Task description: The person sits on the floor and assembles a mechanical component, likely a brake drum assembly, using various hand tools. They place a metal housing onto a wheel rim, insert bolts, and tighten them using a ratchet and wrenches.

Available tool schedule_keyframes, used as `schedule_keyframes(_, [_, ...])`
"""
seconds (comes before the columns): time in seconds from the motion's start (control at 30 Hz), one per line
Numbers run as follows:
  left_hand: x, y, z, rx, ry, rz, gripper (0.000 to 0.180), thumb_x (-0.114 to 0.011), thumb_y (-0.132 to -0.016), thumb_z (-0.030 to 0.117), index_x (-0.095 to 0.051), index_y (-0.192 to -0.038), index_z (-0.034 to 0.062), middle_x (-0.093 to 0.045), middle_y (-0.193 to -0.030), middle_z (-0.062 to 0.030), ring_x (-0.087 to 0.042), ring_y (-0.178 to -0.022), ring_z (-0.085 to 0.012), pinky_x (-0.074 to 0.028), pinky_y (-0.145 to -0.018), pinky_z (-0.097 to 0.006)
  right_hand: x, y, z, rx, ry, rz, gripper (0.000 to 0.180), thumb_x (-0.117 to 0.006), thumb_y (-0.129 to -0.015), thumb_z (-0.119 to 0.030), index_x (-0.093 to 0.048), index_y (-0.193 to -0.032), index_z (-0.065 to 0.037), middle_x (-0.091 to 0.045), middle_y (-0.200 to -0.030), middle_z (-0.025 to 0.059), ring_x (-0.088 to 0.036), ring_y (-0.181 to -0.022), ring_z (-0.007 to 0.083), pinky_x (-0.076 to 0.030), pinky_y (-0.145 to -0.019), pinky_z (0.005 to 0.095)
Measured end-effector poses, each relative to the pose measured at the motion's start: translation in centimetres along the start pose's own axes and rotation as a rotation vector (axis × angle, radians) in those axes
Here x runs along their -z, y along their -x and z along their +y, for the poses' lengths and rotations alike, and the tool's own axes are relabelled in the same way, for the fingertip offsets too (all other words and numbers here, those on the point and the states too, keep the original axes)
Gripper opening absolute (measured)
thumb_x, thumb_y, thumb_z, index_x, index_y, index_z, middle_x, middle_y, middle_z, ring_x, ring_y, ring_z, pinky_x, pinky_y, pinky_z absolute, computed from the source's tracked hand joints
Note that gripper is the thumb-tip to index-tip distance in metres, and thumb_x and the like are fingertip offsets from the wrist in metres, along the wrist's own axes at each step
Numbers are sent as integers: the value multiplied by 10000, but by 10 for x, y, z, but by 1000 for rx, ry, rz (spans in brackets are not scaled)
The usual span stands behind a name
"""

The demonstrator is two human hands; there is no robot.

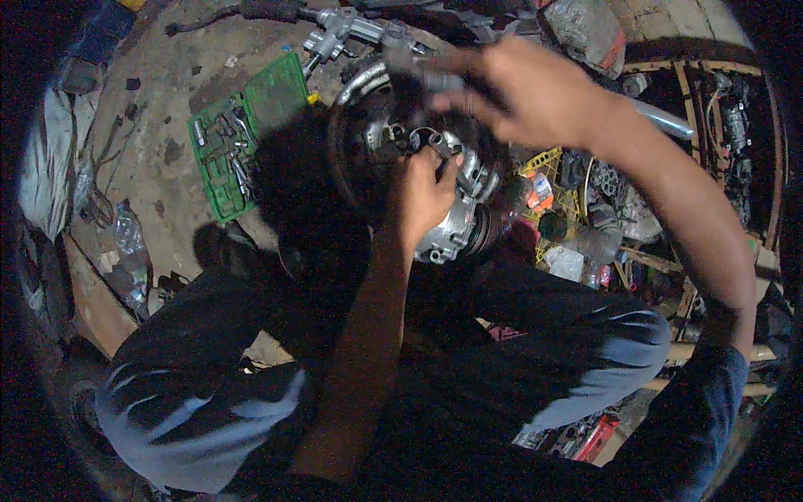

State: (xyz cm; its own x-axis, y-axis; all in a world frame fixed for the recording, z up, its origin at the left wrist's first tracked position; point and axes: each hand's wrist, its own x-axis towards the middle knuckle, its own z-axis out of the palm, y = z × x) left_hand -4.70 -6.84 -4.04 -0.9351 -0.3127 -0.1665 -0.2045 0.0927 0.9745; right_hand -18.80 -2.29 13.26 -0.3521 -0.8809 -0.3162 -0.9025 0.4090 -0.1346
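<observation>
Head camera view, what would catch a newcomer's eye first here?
At centre, the left hand presses on a silver metal engine part between the knees. Above it, the right hand is raised and blurred. On the floor to the left lies an open green tool case of sockets.

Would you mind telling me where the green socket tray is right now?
In the head view, the green socket tray lies open on the dirt floor at upper left, just left of the metal engine part that the left hand touches.

Bare floor left; tool tray, crates crowding
</observation>
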Motion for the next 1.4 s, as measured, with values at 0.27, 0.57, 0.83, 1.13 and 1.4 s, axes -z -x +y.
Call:
schedule_keyframes(0.27, [-15, 3, 0, -35, -175, -53, 254, -662, -911, 253, -675, -876, 2, -652, -769, -255, -664, -757, -422, -498, -626, -462, -2, -1, 17, 150, -24, 208, 327, -601, -925, -304, -654, -1150, -74, -685, -909, 247, -678, -845, 431, -556, -800, 521])
schedule_keyframes(0.57, [-15, 5, -15, -21, -187, 161, 318, -645, -939, 292, -607, -899, -21, -658, -774, -218, -651, -734, -406, -482, -646, -469, -2, 10, 18, -35, -80, 86, 402, -586, -945, -323, -620, -1278, -101, -688, -945, 228, -664, -905, 415, -531, -844, 499])
schedule_keyframes(0.83, [-8, 0, -15, -69, -171, 89, 301, -642, -932, 283, -645, -916, -18, -683, -854, -224, -665, -820, -394, -503, -736, -456, -25, 9, 23, 68, -133, 90, 427, -593, -901, -249, -597, -1309, -125, -680, -1037, 219, -646, -984, 410, -516, -895, 513])
schedule_keyframes(1.13, [-7, -1, -12, 50, -225, -26, 319, -655, -925, 278, -635, -890, -39, -676, -815, -257, -675, -777, -428, -514, -692, -472, -6, -3, 10, 64, -189, 25, 525, -598, -843, -98, -569, -1365, -152, -648, -1187, 206, -596, -1110, 390, -457, -1010, 464])
schedule_keyframes(1.4, [-10, 3, -14, -60, -122, 69, 332, -656, -921, 298, -635, -839, -23, -658, -777, -270, -666, -769, -430, -508, -670, -488, -11, 3, 13, 128, 85, -22, 381, -611, -922, -369, -659, -1196, -110, -656, -809, 222, -655, -817, 424, -525, -758, 529])
